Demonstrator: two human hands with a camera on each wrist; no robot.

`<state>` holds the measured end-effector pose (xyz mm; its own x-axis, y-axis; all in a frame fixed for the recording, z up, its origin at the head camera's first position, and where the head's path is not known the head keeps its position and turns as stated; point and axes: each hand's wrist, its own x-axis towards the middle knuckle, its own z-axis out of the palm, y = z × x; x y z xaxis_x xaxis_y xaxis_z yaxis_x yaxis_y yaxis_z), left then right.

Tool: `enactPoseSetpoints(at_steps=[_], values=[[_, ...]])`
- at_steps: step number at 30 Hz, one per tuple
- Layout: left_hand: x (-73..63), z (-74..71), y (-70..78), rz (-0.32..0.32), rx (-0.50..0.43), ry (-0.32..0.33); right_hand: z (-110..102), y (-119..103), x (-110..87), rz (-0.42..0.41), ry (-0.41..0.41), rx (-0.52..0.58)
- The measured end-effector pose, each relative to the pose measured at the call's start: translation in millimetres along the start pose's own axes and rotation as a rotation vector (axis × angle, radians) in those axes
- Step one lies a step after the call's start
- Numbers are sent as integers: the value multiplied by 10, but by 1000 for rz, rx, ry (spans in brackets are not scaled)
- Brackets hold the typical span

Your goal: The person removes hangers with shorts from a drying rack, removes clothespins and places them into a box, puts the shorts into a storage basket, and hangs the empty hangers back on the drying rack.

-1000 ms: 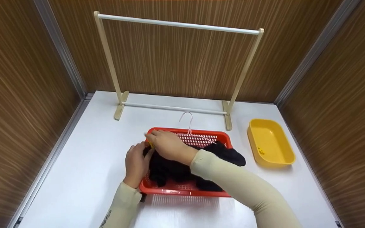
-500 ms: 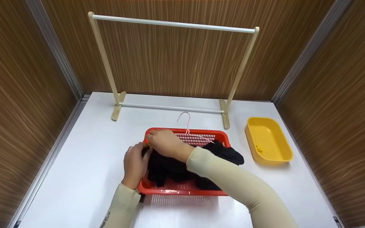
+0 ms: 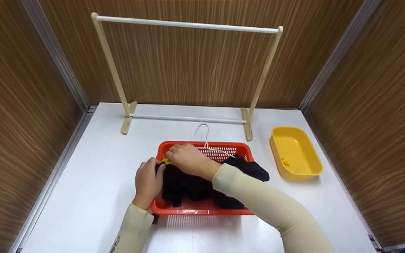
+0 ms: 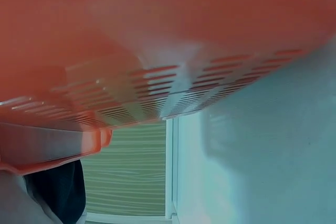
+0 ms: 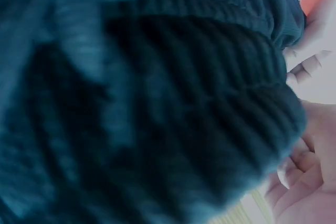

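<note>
Basket left edge, left hand alongside; table spreads leftward.

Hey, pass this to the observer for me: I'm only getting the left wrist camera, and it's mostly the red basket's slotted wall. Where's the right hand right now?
Observer: In the head view, the right hand is over the black cloth, toward the far left corner of the red basket.
Operator: Got it. Is anything sticking up past the basket's far rim?
Observer: Yes, a pink hanger: its hook reaches up past that rim.
</note>
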<state>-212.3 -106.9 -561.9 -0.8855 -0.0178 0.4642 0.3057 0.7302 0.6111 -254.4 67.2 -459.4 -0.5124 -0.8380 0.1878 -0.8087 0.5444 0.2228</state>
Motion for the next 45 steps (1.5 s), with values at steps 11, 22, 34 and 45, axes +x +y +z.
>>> enactPoseSetpoints(at_steps=[11, 22, 34, 45], values=[[-17, 27, 28, 37, 21, -12, -28, 112, -162, -37, 59, 19], [88, 63, 93, 43, 2, -6, -175, 615, -1014, 240, 331, 326], [159, -15, 45, 35, 17, -9, 73, 811, -2037, 812, 477, 950], [11, -5, -8, -22, 10, -27, 625, 538, -2123, 823, 658, 828]])
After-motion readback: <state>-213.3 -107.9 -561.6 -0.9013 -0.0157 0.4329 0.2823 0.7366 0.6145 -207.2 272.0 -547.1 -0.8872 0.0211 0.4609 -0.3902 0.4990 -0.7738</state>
